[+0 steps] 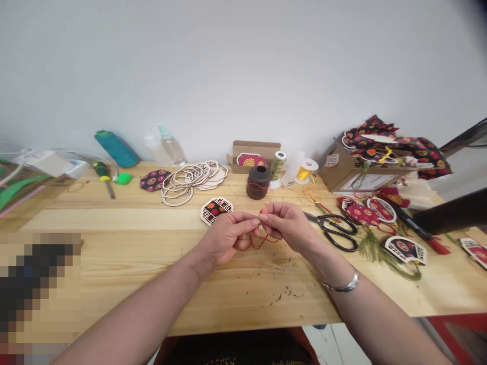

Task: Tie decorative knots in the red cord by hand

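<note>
The cord [257, 248] is at the hands, over the middle of the surface [152, 294], with the pendant [216, 209] toward 10 o'clock, the dark spool [258, 183] toward 12 and the scissors [338, 228] toward 3. The left hand [232, 233] and right hand [283, 225] meet fingertip to fingertip, each grip a narrow thumb-and-finger pinch on the cord. It looks thin, light and limp, so it should bend freely, hold no shape and be hard to break; it may slip if pinched loosely. Best taken close to the working point, between thumb and forefinger pads. It has no single long axis: slack loops sag toward 6 o'clock, while the pinched stretch is mostly hidden, its direction unclear.
</note>
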Available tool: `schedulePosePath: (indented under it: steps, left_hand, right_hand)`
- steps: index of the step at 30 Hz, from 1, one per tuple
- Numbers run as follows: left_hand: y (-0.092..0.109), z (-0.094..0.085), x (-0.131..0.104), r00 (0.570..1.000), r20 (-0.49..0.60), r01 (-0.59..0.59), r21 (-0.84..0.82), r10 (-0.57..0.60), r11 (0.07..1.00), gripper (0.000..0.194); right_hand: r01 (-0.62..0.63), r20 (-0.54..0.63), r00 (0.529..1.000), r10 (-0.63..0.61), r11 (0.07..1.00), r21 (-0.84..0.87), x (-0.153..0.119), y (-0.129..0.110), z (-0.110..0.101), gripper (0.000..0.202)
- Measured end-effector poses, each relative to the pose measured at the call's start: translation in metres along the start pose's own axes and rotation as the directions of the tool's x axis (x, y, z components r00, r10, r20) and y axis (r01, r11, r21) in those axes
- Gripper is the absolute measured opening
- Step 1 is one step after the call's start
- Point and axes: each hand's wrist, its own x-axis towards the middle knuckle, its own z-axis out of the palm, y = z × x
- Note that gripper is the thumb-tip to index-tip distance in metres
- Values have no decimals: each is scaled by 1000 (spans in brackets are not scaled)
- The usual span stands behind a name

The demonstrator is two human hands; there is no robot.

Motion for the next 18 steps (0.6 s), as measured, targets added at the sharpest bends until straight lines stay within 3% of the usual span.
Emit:
schedulePosePath:
  steps: [4,7,12,18]
  left_hand:
    - [0,-1,-1,1000,-12,-1,5,1,1000,13]
    - [0,0,-1,997,-81,-12,49,16,999,15]
    - [-1,-1,2,964,-220,-111,171,148,979,15]
    - [-2,-3,4,917,-296,-199,236,266,951,16]
  right_hand:
    - [0,1,1000,0,1000,-15,1,1,0,28]
    - [-17,-28,999,15,998,-53,1,1,1,29]
    - [65,-48,996,-79,964,-258,0,-3,-3,23]
    - [183,-32,953,-303,653,-735,-7,-9,-7,25]
